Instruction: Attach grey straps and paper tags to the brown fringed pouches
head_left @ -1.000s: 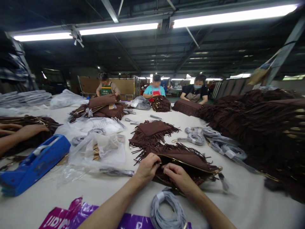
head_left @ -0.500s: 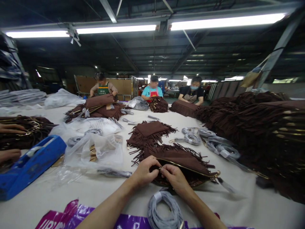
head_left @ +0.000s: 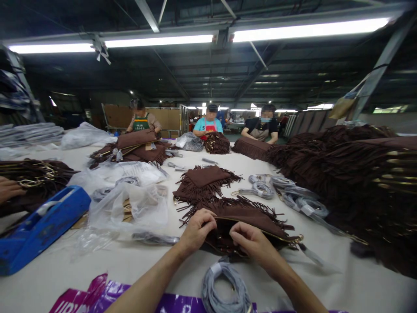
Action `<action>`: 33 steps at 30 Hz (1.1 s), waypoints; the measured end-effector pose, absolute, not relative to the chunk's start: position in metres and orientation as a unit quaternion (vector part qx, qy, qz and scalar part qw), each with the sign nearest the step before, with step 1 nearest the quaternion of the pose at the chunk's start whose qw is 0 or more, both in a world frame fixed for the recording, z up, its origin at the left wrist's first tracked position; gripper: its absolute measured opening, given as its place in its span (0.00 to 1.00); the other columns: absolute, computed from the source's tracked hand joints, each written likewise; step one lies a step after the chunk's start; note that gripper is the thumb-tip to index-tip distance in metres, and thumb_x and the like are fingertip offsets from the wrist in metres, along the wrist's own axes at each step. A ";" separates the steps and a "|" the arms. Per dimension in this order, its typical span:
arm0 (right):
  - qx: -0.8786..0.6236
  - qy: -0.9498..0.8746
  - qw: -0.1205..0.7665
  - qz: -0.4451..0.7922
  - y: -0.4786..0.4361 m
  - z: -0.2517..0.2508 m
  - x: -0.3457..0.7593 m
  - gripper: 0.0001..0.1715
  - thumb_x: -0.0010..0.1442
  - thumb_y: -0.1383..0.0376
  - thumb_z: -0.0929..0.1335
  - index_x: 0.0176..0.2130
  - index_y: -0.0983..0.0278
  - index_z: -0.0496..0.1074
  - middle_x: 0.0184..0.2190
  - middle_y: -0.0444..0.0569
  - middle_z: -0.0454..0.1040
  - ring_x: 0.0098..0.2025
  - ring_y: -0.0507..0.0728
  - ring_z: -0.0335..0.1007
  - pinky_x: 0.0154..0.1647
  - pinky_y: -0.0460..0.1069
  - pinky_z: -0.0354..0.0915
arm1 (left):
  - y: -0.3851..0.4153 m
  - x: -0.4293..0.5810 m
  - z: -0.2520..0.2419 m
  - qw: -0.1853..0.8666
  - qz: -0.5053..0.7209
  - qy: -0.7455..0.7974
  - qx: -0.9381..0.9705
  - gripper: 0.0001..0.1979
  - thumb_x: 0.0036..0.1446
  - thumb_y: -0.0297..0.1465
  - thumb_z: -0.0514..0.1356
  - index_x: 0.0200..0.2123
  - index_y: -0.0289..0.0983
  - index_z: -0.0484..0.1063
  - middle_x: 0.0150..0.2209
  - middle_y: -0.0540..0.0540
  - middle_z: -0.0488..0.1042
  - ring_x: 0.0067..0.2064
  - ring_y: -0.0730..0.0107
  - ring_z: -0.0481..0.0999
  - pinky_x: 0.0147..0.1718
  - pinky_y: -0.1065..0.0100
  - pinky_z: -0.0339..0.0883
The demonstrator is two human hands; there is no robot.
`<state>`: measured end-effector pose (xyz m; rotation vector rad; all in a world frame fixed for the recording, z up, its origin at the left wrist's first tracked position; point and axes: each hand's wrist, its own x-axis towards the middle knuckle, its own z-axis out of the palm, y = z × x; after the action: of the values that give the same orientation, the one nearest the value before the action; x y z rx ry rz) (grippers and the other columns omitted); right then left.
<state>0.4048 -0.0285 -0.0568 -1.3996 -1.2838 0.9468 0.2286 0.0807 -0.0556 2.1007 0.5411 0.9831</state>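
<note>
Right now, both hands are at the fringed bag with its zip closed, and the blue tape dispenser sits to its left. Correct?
Not quite: the head view shows the zip open, the fringed bag gaping between the left hand and right hand. The blue tape dispenser does sit to its left.

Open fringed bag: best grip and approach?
Probably pinch the open fringed bag at its far rim, coming from the wearer's side with fingers into the mouth: it gapes that way, giving an edge to clamp. The far side looks worse, as loose fringe splays there.
</note>
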 end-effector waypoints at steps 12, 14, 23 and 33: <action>-0.398 -0.394 0.655 0.507 -0.031 -0.053 0.395 0.19 0.52 0.54 0.74 0.28 0.64 0.67 0.18 0.35 0.59 0.15 0.41 0.39 0.14 0.40 0.37 | 0.028 0.237 -0.045 0.455 0.282 0.114 0.837 0.06 0.53 0.23 0.53 0.25 0.35 0.67 0.34 0.46 0.74 0.34 0.71 0.71 0.36 0.73 0.62; -0.379 -0.397 0.658 0.516 -0.033 -0.052 0.390 0.18 0.53 0.55 0.74 0.28 0.64 0.68 0.17 0.35 0.59 0.15 0.41 0.40 0.14 0.39 0.39 | 0.028 0.240 -0.047 0.492 0.252 0.140 0.822 0.06 0.52 0.24 0.54 0.25 0.34 0.67 0.26 0.49 0.71 0.28 0.74 0.67 0.29 0.74 0.59; -0.398 -0.332 0.709 0.479 -0.034 -0.052 0.408 0.23 0.50 0.49 0.74 0.38 0.63 0.75 0.34 0.50 0.77 0.31 0.51 0.70 0.21 0.41 0.65 | 0.041 0.241 -0.052 0.612 0.292 0.216 0.703 0.09 0.53 0.33 0.55 0.26 0.33 0.68 0.21 0.50 0.68 0.23 0.75 0.64 0.23 0.74 0.56; -0.447 -0.327 0.663 0.504 -0.037 -0.054 0.388 0.19 0.44 0.55 0.78 0.31 0.65 0.75 0.32 0.49 0.79 0.27 0.51 0.75 0.23 0.41 0.70 | 0.037 0.242 -0.054 0.612 0.298 0.204 0.704 0.10 0.54 0.34 0.56 0.24 0.35 0.63 0.21 0.52 0.65 0.23 0.77 0.62 0.22 0.75 0.56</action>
<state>0.3880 -0.0372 -0.0540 -1.0099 -0.7385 1.1387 0.2420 0.0373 -0.0537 1.6233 0.4697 0.6881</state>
